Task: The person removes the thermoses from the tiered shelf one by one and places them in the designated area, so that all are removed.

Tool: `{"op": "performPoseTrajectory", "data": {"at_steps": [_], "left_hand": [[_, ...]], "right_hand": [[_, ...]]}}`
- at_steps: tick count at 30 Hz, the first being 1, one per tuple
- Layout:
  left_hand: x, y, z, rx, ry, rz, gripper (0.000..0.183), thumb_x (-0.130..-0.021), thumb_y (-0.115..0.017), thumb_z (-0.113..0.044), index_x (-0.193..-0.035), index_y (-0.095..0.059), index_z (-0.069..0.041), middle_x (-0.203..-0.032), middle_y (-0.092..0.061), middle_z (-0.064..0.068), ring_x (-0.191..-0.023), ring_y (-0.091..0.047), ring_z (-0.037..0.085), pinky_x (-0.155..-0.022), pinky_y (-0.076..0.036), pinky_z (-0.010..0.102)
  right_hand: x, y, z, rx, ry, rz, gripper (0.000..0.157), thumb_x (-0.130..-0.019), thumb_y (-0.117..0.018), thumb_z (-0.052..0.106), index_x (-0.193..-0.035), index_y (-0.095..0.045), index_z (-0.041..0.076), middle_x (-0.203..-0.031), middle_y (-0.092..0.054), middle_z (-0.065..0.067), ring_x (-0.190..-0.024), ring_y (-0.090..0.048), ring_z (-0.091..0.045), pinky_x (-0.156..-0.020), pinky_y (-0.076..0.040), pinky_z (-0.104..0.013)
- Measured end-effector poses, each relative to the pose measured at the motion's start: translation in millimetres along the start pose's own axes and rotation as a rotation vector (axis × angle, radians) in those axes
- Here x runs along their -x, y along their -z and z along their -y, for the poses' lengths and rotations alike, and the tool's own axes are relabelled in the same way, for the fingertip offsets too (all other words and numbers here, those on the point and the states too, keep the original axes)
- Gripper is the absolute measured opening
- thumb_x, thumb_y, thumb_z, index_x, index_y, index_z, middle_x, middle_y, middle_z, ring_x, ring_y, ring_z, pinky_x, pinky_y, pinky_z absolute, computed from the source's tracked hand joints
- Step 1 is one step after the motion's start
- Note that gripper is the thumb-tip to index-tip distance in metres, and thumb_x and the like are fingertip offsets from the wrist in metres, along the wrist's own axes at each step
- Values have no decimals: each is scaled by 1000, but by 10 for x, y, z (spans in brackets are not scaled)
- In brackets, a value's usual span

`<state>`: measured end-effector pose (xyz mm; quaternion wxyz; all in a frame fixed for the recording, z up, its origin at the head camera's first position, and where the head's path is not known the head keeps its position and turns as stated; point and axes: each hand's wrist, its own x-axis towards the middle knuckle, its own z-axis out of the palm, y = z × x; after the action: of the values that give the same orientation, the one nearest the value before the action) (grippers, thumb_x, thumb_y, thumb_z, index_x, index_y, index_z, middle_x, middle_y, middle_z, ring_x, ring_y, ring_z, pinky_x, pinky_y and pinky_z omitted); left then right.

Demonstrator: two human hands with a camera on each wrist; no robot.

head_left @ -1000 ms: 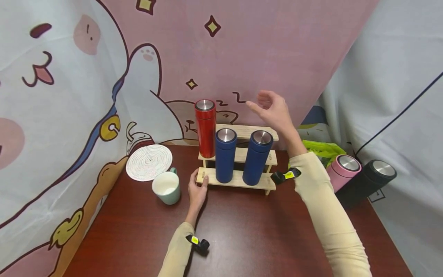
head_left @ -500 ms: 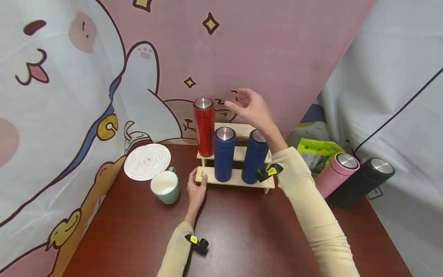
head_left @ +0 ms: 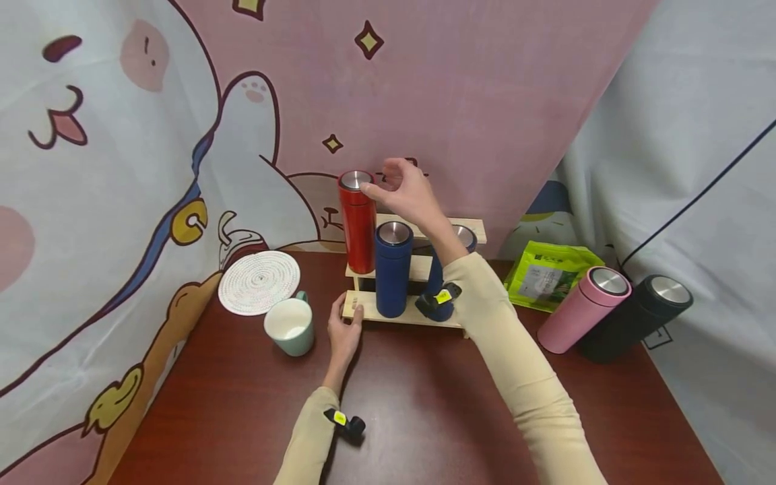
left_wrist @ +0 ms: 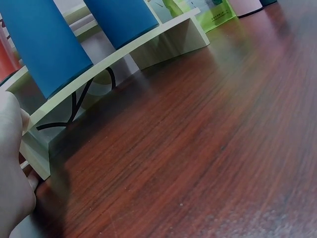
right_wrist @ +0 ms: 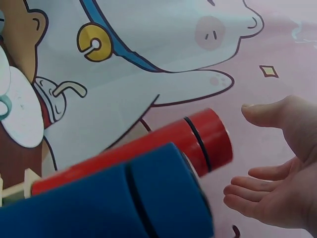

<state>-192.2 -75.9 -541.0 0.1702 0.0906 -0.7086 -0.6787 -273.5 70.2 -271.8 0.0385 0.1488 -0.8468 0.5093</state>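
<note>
A tiered wooden rack holds several thermos flasks. My left hand grips the left end of its lowest shelf, thumb on top; the left wrist view shows this hand at the shelf's end. On the middle tier, at the left, stands a red thermos flask with a steel-topped lid. Just right of that lid hovers my right hand, thumb and fingers spread apart and holding nothing. Two blue thermos flasks stand upright on the lowest shelf: the left one is in full view, the right one partly hidden by my right forearm.
Left of the rack are a pale green mug and a round woven mat. At the right stand a pink thermos flask, a black thermos flask and a green packet. A printed cloth hangs behind the rack.
My right hand has moved left, from above the rack's right side to beside the red flask's lid. The left hand stays on the shelf's end.
</note>
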Motion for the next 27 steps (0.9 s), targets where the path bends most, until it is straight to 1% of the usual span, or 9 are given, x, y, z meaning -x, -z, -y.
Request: {"op": "performPoseTrajectory", "data": {"at_steps": [6,11,13,18,20,21,23,27], "left_hand": [[23,11,-5,29,10,8,52,-94,-66,2,-142,-49,8,-129,-64,30,-110,-64,37,-78,-48,13],[14,13,-18,40,13,25,53,-94,-66,1,-143,-48,8,-131,-63,29,-112,-64,37,-80,-49,15],[9,12,-21,35,12,27,53,-94,-66,0,-143,-48,8,-131,-64,29,-112,-64,36,-83,-50,19],[7,6,-21,38,14,32,53,-94,-66,0,-144,-48,8,-131,-64,28,-112,-65,36,-92,-53,39],[-3,1,-4,42,15,32,53,-94,-66,0,-144,-47,8,-130,-64,28,-112,-65,36,-93,-52,43],[-11,-3,12,41,16,31,54,-94,-66,0,-144,-47,8,-130,-64,28,-112,-65,36,-93,-52,44],[-53,-22,103,39,21,25,54,-95,-66,0,-145,-46,8,-131,-64,28,-113,-64,37,-93,-52,45],[-132,-62,295,31,25,3,55,-95,-65,-2,-147,-46,5,-134,-63,28,-115,-63,37,-92,-53,39]], "right_hand": [[-52,-230,-5,54,33,-5,79,-90,-75,36,-151,-40,1,-151,-50,-17,-134,-54,-29,-110,-47,-41],[-104,-355,-45,61,40,-29,80,-88,-77,34,-150,-40,0,-143,-56,-19,-126,-59,-31,-103,-51,-44],[-120,-384,-64,69,31,-32,79,-88,-78,34,-149,-40,1,-140,-57,-19,-125,-59,-31,-102,-52,-44],[-133,-421,-112,93,7,-36,76,-88,-78,33,-147,-43,2,-139,-58,-18,-125,-58,-31,-103,-51,-45],[-131,-424,-125,95,12,-44,75,-88,-78,33,-146,-44,1,-138,-59,-18,-125,-58,-31,-103,-51,-45],[-129,-424,-129,96,15,-49,74,-88,-78,33,-146,-45,1,-138,-59,-18,-125,-58,-32,-103,-51,-45],[-124,-417,-136,98,19,-59,74,-88,-79,34,-145,-46,1,-137,-60,-18,-124,-58,-31,-102,-51,-45],[-116,-381,-148,98,27,-81,72,-88,-78,33,-145,-47,2,-136,-61,-17,-122,-59,-31,-100,-53,-43]]}}
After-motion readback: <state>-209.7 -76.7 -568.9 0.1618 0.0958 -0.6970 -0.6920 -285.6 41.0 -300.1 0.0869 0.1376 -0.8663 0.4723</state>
